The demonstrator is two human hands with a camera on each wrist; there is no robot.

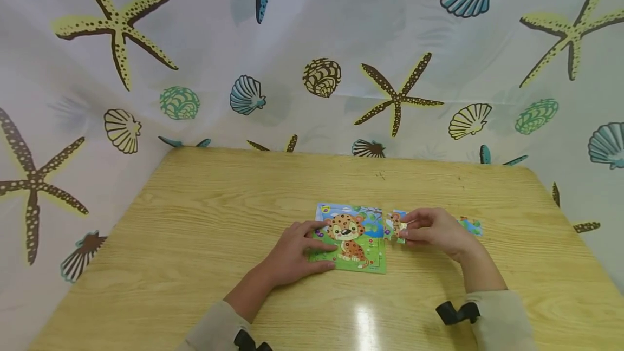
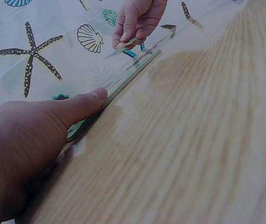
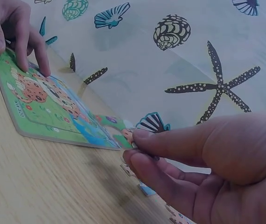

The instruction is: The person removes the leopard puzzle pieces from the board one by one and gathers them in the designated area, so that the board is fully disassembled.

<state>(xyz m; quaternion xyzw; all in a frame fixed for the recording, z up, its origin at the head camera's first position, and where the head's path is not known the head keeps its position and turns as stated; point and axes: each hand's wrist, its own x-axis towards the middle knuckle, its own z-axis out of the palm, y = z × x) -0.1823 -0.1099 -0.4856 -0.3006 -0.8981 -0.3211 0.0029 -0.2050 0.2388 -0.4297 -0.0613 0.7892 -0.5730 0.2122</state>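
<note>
A flat jigsaw puzzle board [image 1: 361,221] with a spotted leopard cub on green grass and blue sky lies on the table. My left hand [image 1: 297,253] rests on its left side, fingers spread over the picture; in the left wrist view the thumb [image 2: 95,94] lies along the board's near edge. Just right of the board, my right hand [image 1: 434,230] pinches a small puzzle piece [image 1: 395,223] between thumb and fingers. That piece shows a small spotted animal, and the fingertips cover part of it. It is held raised in the left wrist view.
Further right, partly behind the right hand, lie loose puzzle pieces [image 1: 472,226] in blue, green and red. The wooden table [image 1: 219,194] meets a white curtain [image 1: 292,31] printed with shells and starfish at its back and sides.
</note>
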